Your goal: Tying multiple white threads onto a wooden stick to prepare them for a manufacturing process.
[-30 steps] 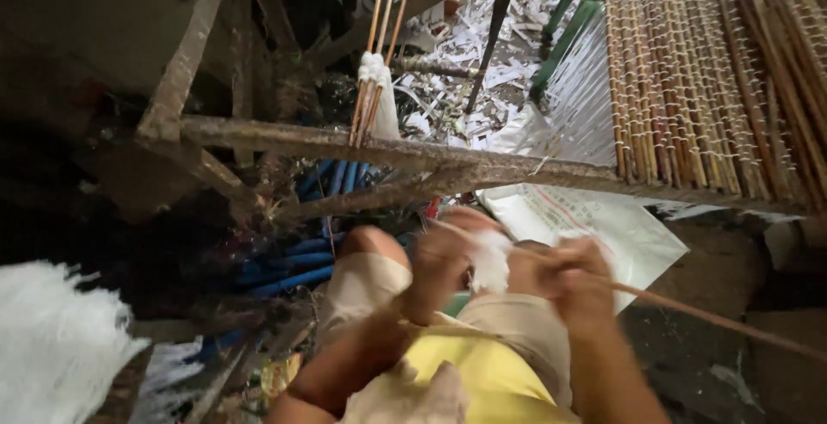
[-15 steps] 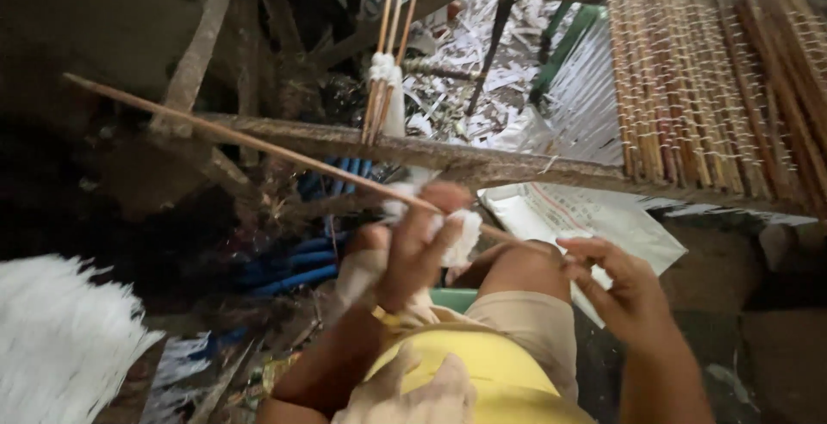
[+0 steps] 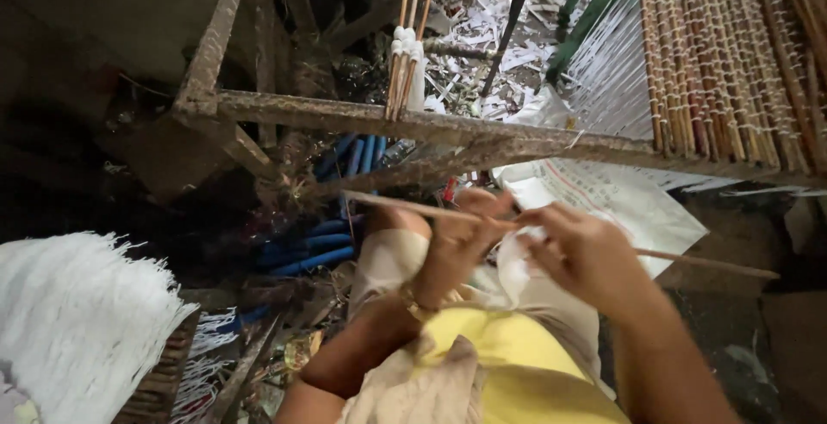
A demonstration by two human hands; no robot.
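Observation:
My left hand (image 3: pixel 461 239) pinches a thin wooden stick (image 3: pixel 396 205) that runs from the left across my lap to the far right (image 3: pixel 715 264). My right hand (image 3: pixel 586 252) grips the same stick and a bit of white paper or cloth (image 3: pixel 515 262) wound about its middle. Both hands sit above my knees, over beige trousers and a yellow shirt (image 3: pixel 508 359). Ahead, several sticks with white-wrapped ends (image 3: pixel 407 58) lean upright against a rusty metal frame (image 3: pixel 362 118).
A mat of bound sticks (image 3: pixel 732 53) lies on the frame at upper right. A heap of white shredded strips (image 3: pixel 77 321) fills a basket at lower left. Blue tubes (image 3: pixel 319 247) lie under the frame. A printed white sack (image 3: pixel 620 200) and paper scraps cover the ground.
The stick has swung from pointing up-left to lying nearly level across my lap. My right hand has come in and taken hold of the stick and white wrap beside my left hand.

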